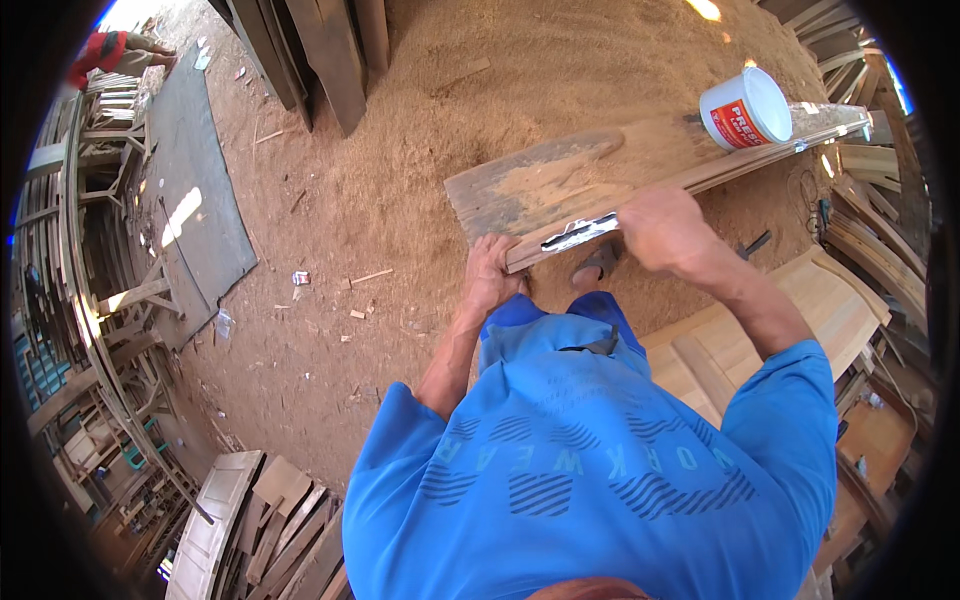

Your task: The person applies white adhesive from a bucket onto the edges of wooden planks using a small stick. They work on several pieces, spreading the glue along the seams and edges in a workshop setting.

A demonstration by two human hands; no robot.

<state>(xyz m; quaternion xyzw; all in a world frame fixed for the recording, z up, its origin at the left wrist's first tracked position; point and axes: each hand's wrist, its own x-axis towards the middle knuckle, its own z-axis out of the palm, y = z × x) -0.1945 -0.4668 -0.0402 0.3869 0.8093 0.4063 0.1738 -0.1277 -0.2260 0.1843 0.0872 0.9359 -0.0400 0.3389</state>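
Wooden board (pixel 640 160) lies ahead, running toward the far right, its left end held by the left hand (pixel 488 270), fingers bent over the corner. The right hand (pixel 665 228) is closed around a flat tool (pixel 580 233) smeared white, against the board's near edge. A white bucket (pixel 745 108) blocks the board's right part; a pale panel (pixel 770 325) lies near right, dark planks (pixel 335 60) stand far left

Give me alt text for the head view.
A person's left hand grips the end of a wooden board; the right hand holds a white-smeared flat tool at its edge. A white bucket stands farther along.
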